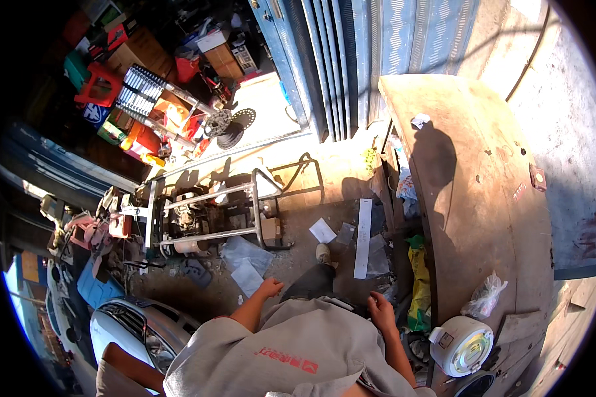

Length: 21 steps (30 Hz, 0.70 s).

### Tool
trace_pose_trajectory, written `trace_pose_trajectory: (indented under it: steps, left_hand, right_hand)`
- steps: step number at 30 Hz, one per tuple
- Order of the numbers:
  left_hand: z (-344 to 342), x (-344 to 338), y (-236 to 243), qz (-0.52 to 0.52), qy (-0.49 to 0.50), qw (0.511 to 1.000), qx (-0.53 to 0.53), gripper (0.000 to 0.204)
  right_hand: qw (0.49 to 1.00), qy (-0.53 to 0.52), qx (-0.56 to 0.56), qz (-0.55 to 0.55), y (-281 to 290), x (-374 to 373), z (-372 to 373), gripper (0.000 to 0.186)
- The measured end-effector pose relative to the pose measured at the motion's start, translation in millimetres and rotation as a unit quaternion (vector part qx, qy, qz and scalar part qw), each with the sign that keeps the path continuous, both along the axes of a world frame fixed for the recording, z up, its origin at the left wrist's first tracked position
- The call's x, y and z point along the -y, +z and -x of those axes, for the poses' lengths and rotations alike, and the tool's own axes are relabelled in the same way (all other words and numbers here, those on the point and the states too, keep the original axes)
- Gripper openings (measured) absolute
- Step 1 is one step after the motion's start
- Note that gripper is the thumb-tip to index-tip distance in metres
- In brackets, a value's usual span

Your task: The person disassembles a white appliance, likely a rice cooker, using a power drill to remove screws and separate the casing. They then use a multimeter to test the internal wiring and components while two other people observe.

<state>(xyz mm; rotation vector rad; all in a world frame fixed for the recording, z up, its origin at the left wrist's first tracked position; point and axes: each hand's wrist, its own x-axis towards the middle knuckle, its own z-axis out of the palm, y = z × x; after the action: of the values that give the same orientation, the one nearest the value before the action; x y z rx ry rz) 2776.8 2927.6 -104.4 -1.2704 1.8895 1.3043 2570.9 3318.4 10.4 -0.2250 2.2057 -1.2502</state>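
I stand looking down over my grey shirt (298, 344). My left hand (269, 287) hangs at my side with the fingers curled in and nothing in it, above a sheet of paper (248, 275) on the ground. My right hand (381, 311) rests at my hip against my dark trousers (311, 281), fingers apart and holding nothing. One pale shoe (322, 253) shows ahead of me on the dirt floor.
A long worn wooden table (483, 198) runs along the right, with a white rice cooker (461, 344) and a clear plastic bag (487, 294) near its close end. A metal frame with an engine (208, 218) stands ahead on the left. A grey car (129, 324) is at lower left, and a blue folding door (377, 53) is at the back.
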Motion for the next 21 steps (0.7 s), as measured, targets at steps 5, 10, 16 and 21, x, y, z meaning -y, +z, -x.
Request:
trace_pose_trajectory:
  steps: [5,10,16,21]
  left_hand:
    - [33.7,79.3,-51.0,-0.007,0.051,0.998,0.024,0.036]
    - [114.4,152.4,-45.3,-0.024,0.165,0.985,-0.052,0.04]
    - [179.9,230.9,-57.9,-0.01,0.145,0.988,-0.061,0.04]
    - [210.3,304.1,-76.0,-0.038,0.109,0.993,0.014,0.039]
  right_hand:
    - [0.986,0.154,0.002,-0.068,22.2,136.1,86.9,0.036]
    - [0.963,0.247,-0.077,-0.075,59.6,264.0,168.5,0.036]
    - [0.948,0.295,-0.093,-0.08,36.8,366.7,262.6,0.036]
    - [0.933,0.331,-0.059,-0.126,27.2,456.8,359.2,0.037]
